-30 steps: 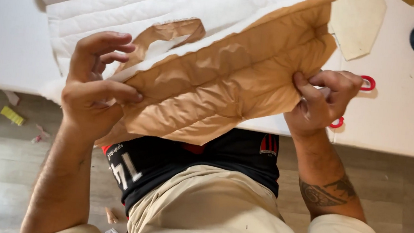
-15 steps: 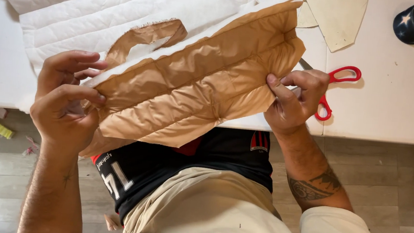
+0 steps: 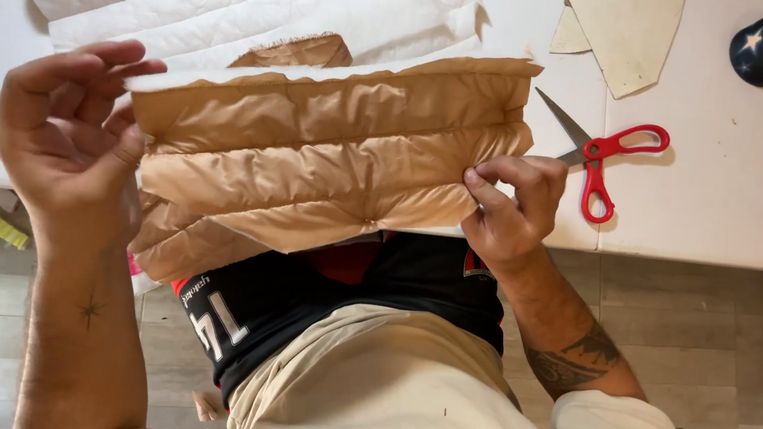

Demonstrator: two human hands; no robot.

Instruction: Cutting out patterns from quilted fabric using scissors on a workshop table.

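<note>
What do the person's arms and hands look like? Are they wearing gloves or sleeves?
No gloves and no sleeves on the forearms: both are bare. The left hand sits on a forearm with a small dark star-shaped tattoo. The right hand has a forearm with a larger dark tattoo near the elbow. No rings or watch show.

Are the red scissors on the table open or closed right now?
Nearly closed. The red scissors lie flat on the white table, blades together to a single point, the two handle loops only slightly apart. Neither hand touches them.

My left hand (image 3: 71,137) is raised, palm toward me, fingers curled and thumb pressed inward. My right hand (image 3: 511,203) pinches shut, forearm angled up from lower right.
</note>
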